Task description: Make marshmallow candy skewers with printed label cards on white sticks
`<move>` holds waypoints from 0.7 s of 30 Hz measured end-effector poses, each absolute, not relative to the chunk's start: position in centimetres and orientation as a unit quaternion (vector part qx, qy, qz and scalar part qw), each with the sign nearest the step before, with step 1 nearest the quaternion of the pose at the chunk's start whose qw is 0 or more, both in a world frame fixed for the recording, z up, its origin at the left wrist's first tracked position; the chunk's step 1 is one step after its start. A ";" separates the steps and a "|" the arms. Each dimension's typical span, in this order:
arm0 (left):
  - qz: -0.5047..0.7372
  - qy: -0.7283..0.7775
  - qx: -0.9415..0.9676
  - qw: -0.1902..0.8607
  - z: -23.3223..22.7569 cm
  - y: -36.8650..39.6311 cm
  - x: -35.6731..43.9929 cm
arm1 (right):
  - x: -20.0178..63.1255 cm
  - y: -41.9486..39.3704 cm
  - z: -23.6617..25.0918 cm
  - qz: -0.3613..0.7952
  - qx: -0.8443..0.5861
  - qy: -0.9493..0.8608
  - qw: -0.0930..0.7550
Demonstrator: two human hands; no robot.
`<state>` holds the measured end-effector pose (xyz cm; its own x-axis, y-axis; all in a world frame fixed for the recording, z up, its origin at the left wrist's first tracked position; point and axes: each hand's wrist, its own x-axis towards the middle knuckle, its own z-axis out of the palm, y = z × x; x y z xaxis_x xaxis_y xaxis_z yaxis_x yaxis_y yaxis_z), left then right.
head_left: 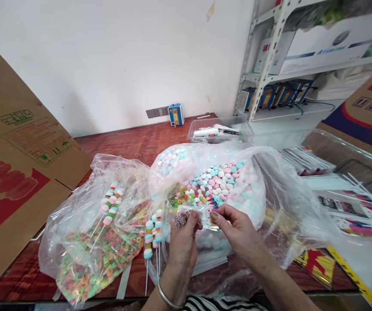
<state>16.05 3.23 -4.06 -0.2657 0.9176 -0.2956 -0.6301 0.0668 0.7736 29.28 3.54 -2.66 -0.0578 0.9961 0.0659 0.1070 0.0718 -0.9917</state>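
Observation:
Between my left hand [184, 242] and my right hand [239, 229] is a small clear printed plastic wrapper [207, 216]. Both hands are closed, pinching it by thumb and fingers at opposite ends. Its contents, if any, I cannot make out. Just beyond lies a large open plastic bag of pink, white and blue marshmallows [221, 179], some ring gummies among them. Several marshmallow skewers [153, 233] rest on the bag's left edge, sticks toward me. Other skewers [111, 201] lie on a bag of sugared gummy rings [88, 272] at the left.
A cardboard box [20, 151] stands at left. Behind the bags are a clear tray [220, 127] with pens and a blue device [176, 114] by the wall. Printed wrappers [354, 211] and white sticks lie at right, under a metal shelf [266, 65]. A yellow-red packet [318, 263] sits near the front edge.

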 end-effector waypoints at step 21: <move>0.644 0.332 0.037 0.688 -5.7 4.2 15.4 | 29.0 3.4 -2.7 0.443 -0.508 -0.577 0.461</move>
